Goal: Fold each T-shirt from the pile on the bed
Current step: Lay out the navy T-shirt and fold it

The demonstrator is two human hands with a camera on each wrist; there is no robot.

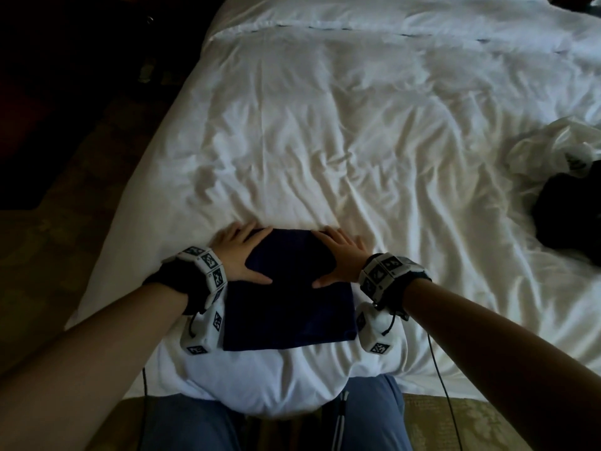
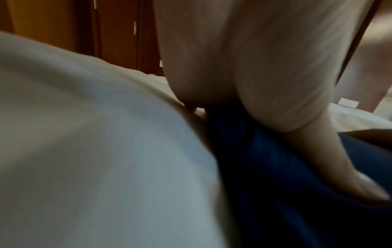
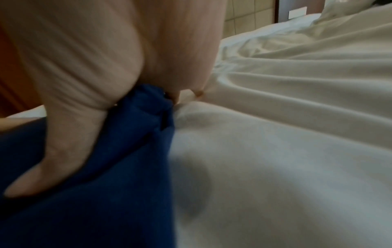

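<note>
Left hand [image 1: 239, 255] and right hand [image 1: 340, 259], both flat with fingers spread, pressing the far corners of the navy T-shirt [image 1: 289, 307]; thumbs lie on its top face, the outer fingers spilling past its side edges onto the white duvet [image 1: 325, 141]; neither hand grasps, each only bears down, presumably to set the last crease and hold the bundle square; the wrist views confirm palms on blue cloth, fingertips at its edge. The T-shirt, already a compact rectangle, sits at the duvet's near edge, just before the person's knees. Remaining pile [image 1: 572, 216]: dark garments far to the T-shirt's right, beside a crumpled white plastic bag [image 1: 549, 148], well apart from it.
</note>
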